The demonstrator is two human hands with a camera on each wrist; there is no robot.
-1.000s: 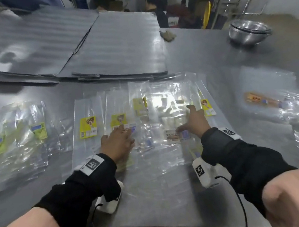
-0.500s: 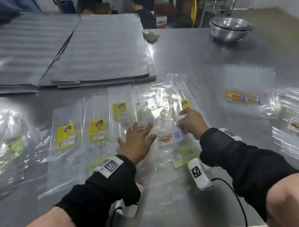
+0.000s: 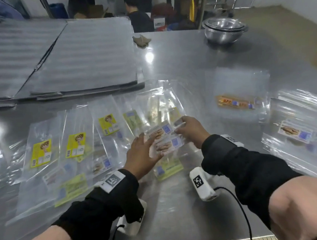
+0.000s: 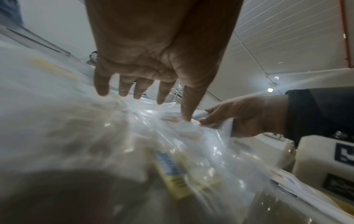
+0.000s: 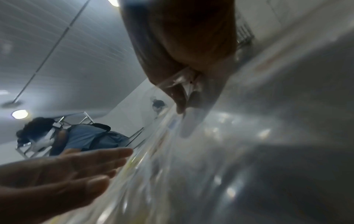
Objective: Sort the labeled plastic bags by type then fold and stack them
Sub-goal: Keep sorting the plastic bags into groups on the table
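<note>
Pinching: my right grip (image 3: 190,130) nips the white-labelled bags (image 3: 163,138).
Left grip (image 3: 143,155): fingers spread flat, touching those bags' near-left edge.
Beyond it: yellow-labelled bags (image 3: 75,145) on the table (image 3: 181,213).

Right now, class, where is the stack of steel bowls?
In the head view, the steel bowls sit at the metal table's far right, beyond the bags.

Overhead glare on steel; wrist views motion-blurred.
</note>
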